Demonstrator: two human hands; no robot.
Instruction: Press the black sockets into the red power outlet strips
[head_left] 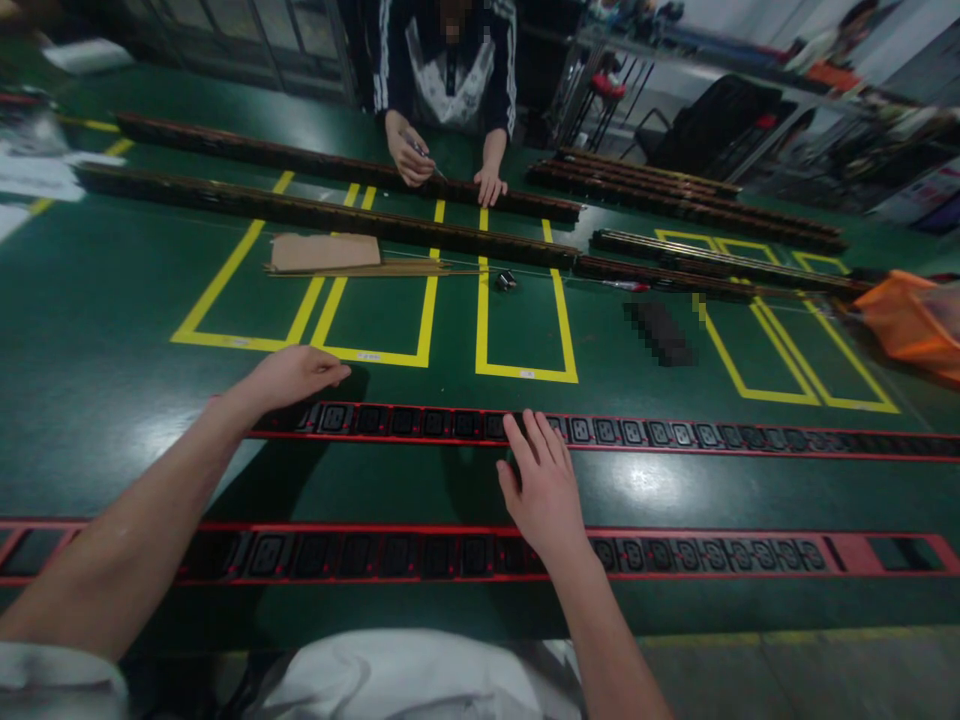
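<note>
Two long red power strips with rows of black sockets lie across the green table: the far strip (656, 433) and the near strip (709, 555). My right hand (546, 490) is open, its fingers spread over the far strip and resting on it or just above; I cannot tell which. The forearm crosses the near strip. My left hand (292, 375) is above the far edge of the far strip, toward its left end. Its fingers are pinched together, and anything between them is too small to make out. My left forearm hides parts of both strips.
Across the green table (420, 480), a person (450, 90) holds a pen-like tool over long dark rails (330, 210). Between us lie brown cardboard (326, 252), a small metal piece (506, 281), a dark blurred object (660, 333) and yellow tape outlines. An orange bag (911, 320) sits at right.
</note>
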